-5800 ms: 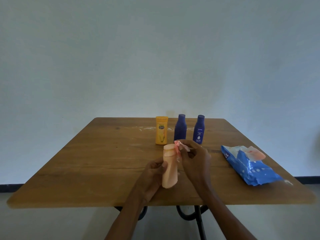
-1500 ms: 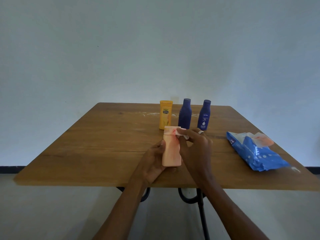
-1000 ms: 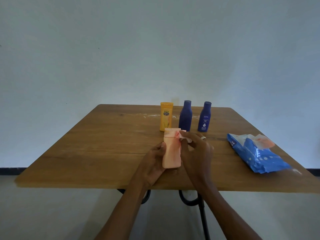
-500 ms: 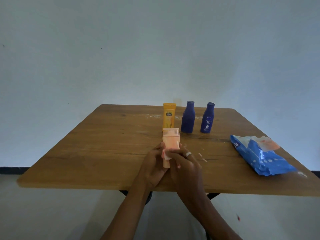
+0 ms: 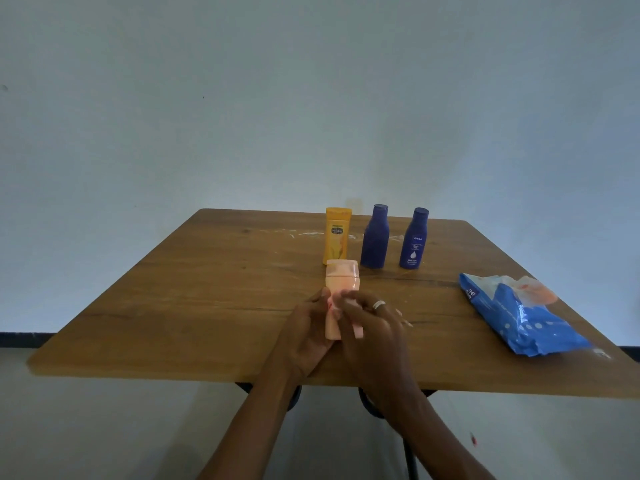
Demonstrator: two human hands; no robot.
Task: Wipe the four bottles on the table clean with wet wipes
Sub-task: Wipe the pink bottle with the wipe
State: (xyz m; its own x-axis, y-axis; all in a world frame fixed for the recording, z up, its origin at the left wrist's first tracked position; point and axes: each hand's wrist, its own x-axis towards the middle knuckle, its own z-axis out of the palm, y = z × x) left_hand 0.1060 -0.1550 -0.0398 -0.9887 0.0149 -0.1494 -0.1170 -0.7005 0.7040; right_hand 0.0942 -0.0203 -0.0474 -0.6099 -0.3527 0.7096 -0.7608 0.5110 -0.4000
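Note:
A peach bottle (image 5: 342,277) stands upright near the table's front middle. My left hand (image 5: 304,337) grips its lower body from the left. My right hand (image 5: 374,337), wearing a ring, curls over the bottle's lower front; the wet wipe it holds is hidden under the fingers. Behind, in a row, stand a yellow bottle (image 5: 336,237), a plain dark blue bottle (image 5: 375,239) and a labelled dark blue bottle (image 5: 414,240).
A blue wet-wipes pack (image 5: 519,320) lies at the right of the wooden table (image 5: 207,289), its flap open with a wipe showing. White smears mark the tabletop behind the bottles. A plain wall stands beyond the far edge.
My right hand has slid from the peach bottle's cap down to its lower body, covering the wipe. The left hand has kept its grip on the bottle.

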